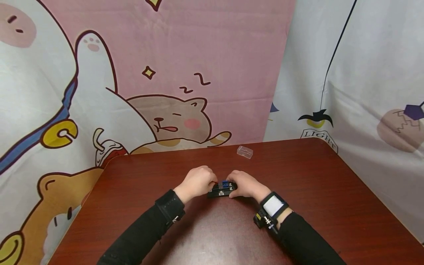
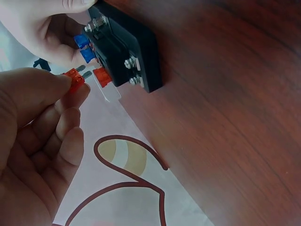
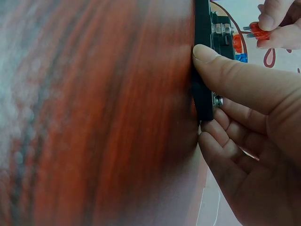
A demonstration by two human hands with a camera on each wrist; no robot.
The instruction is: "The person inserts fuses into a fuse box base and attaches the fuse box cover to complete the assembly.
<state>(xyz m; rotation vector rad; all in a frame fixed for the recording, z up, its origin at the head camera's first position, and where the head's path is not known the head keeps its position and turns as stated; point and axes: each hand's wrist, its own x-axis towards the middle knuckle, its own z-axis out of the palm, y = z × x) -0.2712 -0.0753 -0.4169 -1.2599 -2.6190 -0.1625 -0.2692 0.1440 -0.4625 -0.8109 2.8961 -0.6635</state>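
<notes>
A black fuse block (image 1: 221,191) with metal screw terminals lies on the table between the two hands. Blue blade fuses (image 2: 84,48) and a red blade fuse (image 2: 102,76) sit in its top. Between thumb and forefinger my left hand (image 1: 200,181) pinches another red blade fuse (image 2: 74,79). In the left wrist view its two metal prongs point toward the block, a short gap from it. My right hand (image 1: 247,185) grips the block's right end, the thumb on its near edge and the fingers behind, as the right wrist view shows.
A small clear plastic box (image 1: 245,152) stands near the back edge of the brown wooden table (image 1: 311,198). Behind the table hang a pink cartoon cloth (image 1: 232,55) and a white printed cloth (image 1: 364,55).
</notes>
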